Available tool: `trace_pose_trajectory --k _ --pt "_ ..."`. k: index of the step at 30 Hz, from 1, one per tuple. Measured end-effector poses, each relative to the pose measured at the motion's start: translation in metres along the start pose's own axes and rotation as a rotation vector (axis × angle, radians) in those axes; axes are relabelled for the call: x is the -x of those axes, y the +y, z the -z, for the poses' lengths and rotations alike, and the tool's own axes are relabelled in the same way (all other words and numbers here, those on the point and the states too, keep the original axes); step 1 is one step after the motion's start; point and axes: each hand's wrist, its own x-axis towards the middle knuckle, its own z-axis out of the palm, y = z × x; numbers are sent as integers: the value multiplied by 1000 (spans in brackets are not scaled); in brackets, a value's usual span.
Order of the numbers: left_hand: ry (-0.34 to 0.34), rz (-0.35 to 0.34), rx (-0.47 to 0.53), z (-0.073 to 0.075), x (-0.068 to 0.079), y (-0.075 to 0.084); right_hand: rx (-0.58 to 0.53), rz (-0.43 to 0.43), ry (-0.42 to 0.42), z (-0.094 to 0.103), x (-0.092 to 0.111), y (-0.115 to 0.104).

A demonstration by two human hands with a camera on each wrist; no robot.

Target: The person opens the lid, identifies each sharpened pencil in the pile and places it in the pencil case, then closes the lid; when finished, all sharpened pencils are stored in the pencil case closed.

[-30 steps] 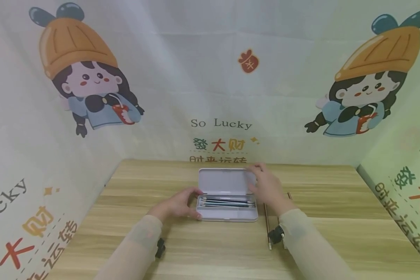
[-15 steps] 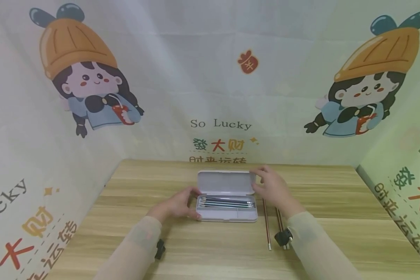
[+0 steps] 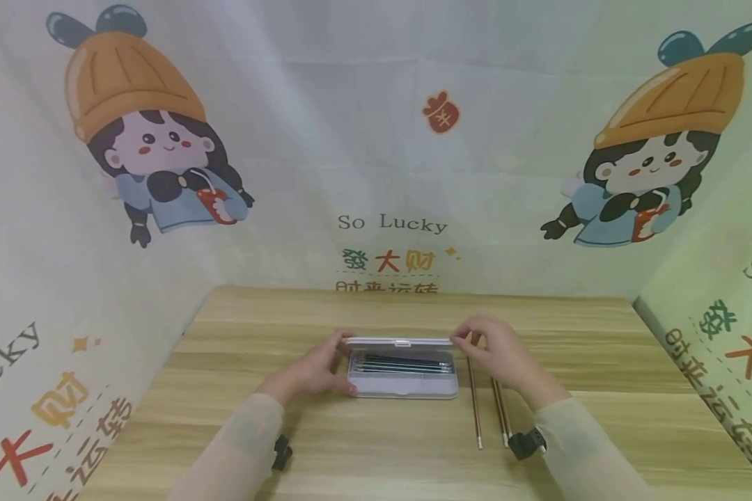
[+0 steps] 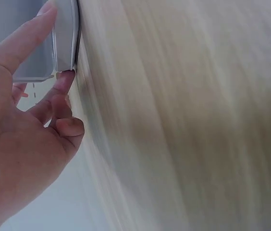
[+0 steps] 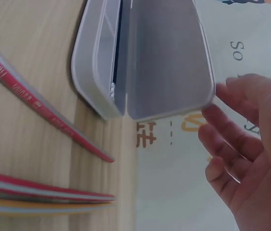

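Observation:
A white pencil case (image 3: 403, 387) lies on the table with its lid (image 3: 401, 342) raised partway, seen nearly edge-on in the head view. Several dark pencils (image 3: 404, 365) rest in the rear compartment. My left hand (image 3: 316, 367) grips the case's left end, thumb at the front corner and fingers behind; the left wrist view shows the thumb and a fingertip against the case (image 4: 65, 36). At the lid's right corner, my right hand (image 3: 491, 348) pinches the edge. In the right wrist view its fingertips (image 5: 227, 89) meet the lid's corner, the other fingers loosely bent.
Right of the case, a red pencil (image 5: 49, 113) lies alone on the wooden table (image 3: 363, 452). Beside it is a group with a red pencil (image 5: 44, 187) and a yellow one (image 5: 39, 208). A printed cloth (image 3: 326, 139) hangs behind the table.
The lid has swung up from leaning back to standing nearly edge-on. My right hand has come down and forward with its corner. My left hand stays on the case's left end.

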Motion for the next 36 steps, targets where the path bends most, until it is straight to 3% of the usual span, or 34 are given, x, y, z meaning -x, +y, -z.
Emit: trace_pose_trajectory --k 9,19,36 --pt "-12 -42 -12 2 5 -8 -74 -26 -156 -4 7 12" --pt "-48 -22 -17 6 5 -17 -25 -44 -274 -15 8 26" --pt "-37 3 -92 8 3 -9 57 2 -264 -20 11 22"
